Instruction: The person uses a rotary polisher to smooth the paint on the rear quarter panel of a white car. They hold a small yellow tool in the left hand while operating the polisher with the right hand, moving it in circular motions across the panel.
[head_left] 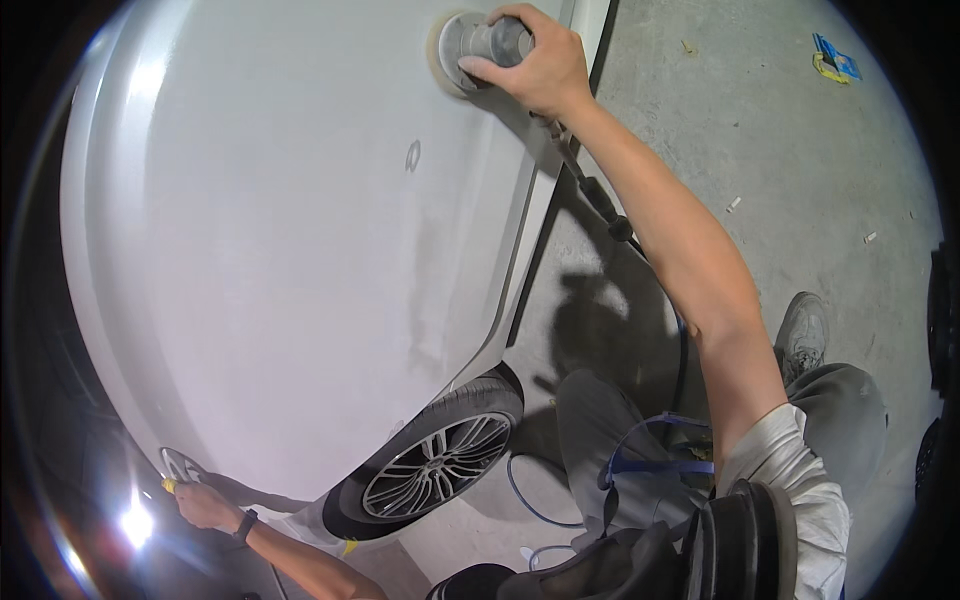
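My right hand (pixel 550 62) is wrapped round the top of a round, palm-type sander (pixel 475 42). The sander's disc rests against the pale grey car door panel (pixel 290 230), near its lower edge. A hose (pixel 597 197) trails from it beneath my right forearm. My left hand (pixel 208 507) is closed beside the door handle (pixel 178 462). A small yellow piece (pixel 170 486) shows at its fingertips, and what it is cannot be made out. A dark band sits on my left wrist. Dull patches and a small ring-shaped mark (pixel 413 155) show on the panel.
A wheel (pixel 438 467) with dark, multi-spoke rim stands below the panel. Blue hose (pixel 540 505) loops over the concrete floor (pixel 690 130) by my legs. A blue and yellow wrapper (pixel 836 60) and small scraps lie farther right. A bright light (pixel 137 525) glares at lower left.
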